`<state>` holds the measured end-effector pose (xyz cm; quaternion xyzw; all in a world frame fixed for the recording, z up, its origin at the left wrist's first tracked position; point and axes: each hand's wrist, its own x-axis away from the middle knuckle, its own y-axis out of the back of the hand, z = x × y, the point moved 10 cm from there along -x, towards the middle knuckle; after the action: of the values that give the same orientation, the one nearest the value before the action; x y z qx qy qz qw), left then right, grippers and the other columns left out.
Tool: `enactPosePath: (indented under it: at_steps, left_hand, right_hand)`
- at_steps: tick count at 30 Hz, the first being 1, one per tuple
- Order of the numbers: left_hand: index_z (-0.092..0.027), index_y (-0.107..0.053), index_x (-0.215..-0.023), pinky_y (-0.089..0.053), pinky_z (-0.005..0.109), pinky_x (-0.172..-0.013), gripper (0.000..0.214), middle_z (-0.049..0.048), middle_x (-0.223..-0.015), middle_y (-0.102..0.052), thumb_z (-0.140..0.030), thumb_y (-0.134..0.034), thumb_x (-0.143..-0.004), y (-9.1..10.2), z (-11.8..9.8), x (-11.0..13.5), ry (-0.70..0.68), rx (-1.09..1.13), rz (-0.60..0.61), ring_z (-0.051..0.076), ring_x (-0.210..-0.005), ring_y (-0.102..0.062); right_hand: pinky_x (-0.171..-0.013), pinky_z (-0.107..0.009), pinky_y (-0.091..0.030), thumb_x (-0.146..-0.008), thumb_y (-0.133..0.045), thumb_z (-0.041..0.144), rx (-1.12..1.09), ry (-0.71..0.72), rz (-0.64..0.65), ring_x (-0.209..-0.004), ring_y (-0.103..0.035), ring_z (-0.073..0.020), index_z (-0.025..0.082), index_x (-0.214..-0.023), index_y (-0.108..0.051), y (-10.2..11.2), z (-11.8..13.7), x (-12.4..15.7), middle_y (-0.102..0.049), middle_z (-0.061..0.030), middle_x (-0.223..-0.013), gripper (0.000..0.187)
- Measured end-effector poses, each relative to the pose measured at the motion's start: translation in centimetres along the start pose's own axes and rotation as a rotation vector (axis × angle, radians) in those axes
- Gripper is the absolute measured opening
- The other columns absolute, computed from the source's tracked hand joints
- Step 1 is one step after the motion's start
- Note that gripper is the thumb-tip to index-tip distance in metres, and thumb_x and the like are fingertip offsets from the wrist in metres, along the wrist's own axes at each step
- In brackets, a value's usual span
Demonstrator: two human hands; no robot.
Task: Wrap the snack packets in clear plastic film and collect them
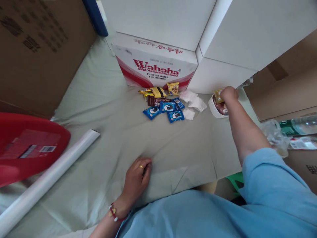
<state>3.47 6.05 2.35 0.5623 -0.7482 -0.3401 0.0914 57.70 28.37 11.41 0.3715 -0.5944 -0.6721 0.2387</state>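
Observation:
My right hand (229,95) is closed on a small yellow snack packet (218,96) at the rim of a white bowl (213,109). Reddish-brown packets (221,107) lie inside that bowl. My left hand (137,175) rests on the cloth near my body, fingers curled in, with nothing showing in them. Between the hands and farther back is a pile of snacks: several blue packets (167,106), a dark brown packet (158,100), a yellow packet with a black band (158,92) and a yellow cookie packet (173,88). Crumpled white tissues (193,99) lie right of the pile.
A Wahaha water carton (158,67) stands behind the snacks, against white cabinets (223,74). On the left are a red plastic object (32,145), a long white roll (52,178) and a big cardboard box (37,56). Plastic bottles (299,126) lie beyond the right edge.

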Motion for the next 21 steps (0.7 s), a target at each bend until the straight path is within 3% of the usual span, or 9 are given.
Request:
enactPosePath:
  at_steps: [3, 5, 8, 11, 13, 16, 18, 21]
  left_hand:
    - [-0.022, -0.066, -0.101, -0.056, 0.03, -0.075, 0.016, 0.0034, -0.09, -0.074, -0.017, -0.051, -0.099, 0.1, -0.4, -0.1, -0.052, -0.025, -0.01, 0.018, -0.082, -0.071]
    - [-0.022, -0.066, -0.101, -0.056, 0.029, -0.074, 0.016, 0.0029, -0.09, -0.074, -0.014, -0.051, -0.098, 0.1, -0.7, -0.2, -0.075, -0.042, -0.015, 0.018, -0.082, -0.07]
    - [-0.021, -0.065, -0.102, -0.055, 0.028, -0.075, 0.018, 0.0027, -0.09, -0.073, -0.011, -0.051, -0.098, 0.1, -1.0, -0.2, -0.102, -0.054, -0.018, 0.017, -0.083, -0.069]
    - [-0.021, -0.064, -0.103, -0.055, 0.027, -0.075, 0.017, 0.0026, -0.091, -0.072, -0.011, -0.05, -0.098, 0.1, -1.1, -0.2, -0.113, -0.074, -0.024, 0.017, -0.084, -0.069]
    - [-0.021, -0.064, -0.104, -0.055, 0.028, -0.076, 0.017, 0.0025, -0.09, -0.072, -0.011, -0.05, -0.099, 0.0, -1.2, -0.2, -0.11, -0.089, -0.022, 0.017, -0.084, -0.068]
    - [-0.021, -0.064, -0.103, -0.054, 0.028, -0.075, 0.018, 0.0024, -0.09, -0.072, -0.011, -0.049, -0.099, 0.0, -1.3, -0.3, -0.117, -0.088, -0.014, 0.017, -0.083, -0.068]
    - [-0.021, -0.064, -0.103, -0.054, 0.028, -0.075, 0.019, 0.0025, -0.09, -0.072, -0.011, -0.049, -0.099, 0.0, -1.3, -0.3, -0.122, -0.088, -0.017, 0.017, -0.083, -0.068]
    - [-0.021, -0.064, -0.103, -0.054, 0.029, -0.077, 0.019, 0.0028, -0.091, -0.072, -0.011, -0.048, -0.099, -0.1, -1.2, -0.2, -0.117, -0.102, -0.013, 0.018, -0.085, -0.069]
  right_hand:
    - [-0.092, -0.042, -0.039, -0.104, -0.047, 0.03, 0.069, 0.03, 0.143, -0.126, -0.057, -0.0328, 0.003, -0.119, -0.07, -0.8, 0.3, 1.2, -0.071, -0.0258, -0.114, 0.038]
    - [-0.095, -0.044, -0.041, -0.097, -0.059, 0.028, 0.077, 0.028, 0.145, -0.127, -0.055, -0.0355, 0.012, -0.128, -0.069, -0.1, 0.2, 1.6, -0.073, -0.0223, -0.118, 0.036]
    - [-0.1, -0.05, -0.042, -0.091, -0.068, 0.03, 0.159, 0.052, 0.131, -0.129, -0.054, -0.0391, 0.015, -0.123, -0.072, 1.1, 0.4, 1.6, -0.073, -0.0223, -0.12, 0.036]
    - [-0.104, -0.054, -0.042, -0.085, -0.075, 0.031, 0.305, 0.114, 0.224, -0.131, -0.054, -0.0428, 0.01, -0.108, -0.078, 0.6, 0.7, 1.6, -0.072, -0.0258, -0.118, 0.031]
    - [-0.101, -0.052, -0.046, -0.086, -0.074, 0.032, 0.325, 0.138, 0.301, -0.128, -0.058, -0.0422, 0.009, -0.109, -0.079, -0.2, 0.6, 1.6, -0.072, -0.0254, -0.118, 0.032]
    - [-0.094, -0.043, -0.048, -0.096, -0.061, 0.029, 0.261, 0.154, 0.338, -0.12, -0.064, -0.0348, 0.011, -0.123, -0.076, -1.0, 0.1, 1.2, -0.071, -0.0235, -0.125, 0.036]
    - [-0.092, -0.04, -0.047, -0.102, -0.05, 0.026, 0.2, 0.156, 0.328, -0.116, -0.065, -0.0308, 0.012, -0.13, -0.074, -1.3, -0.3, 1.1, -0.07, -0.0232, -0.13, 0.039]
    - [-0.095, -0.044, -0.044, -0.102, -0.049, 0.026, 0.126, 0.119, 0.26, -0.123, -0.059, -0.0335, 0.018, -0.132, -0.074, -1.6, -1.1, 1.7, -0.068, -0.0206, -0.134, 0.04]
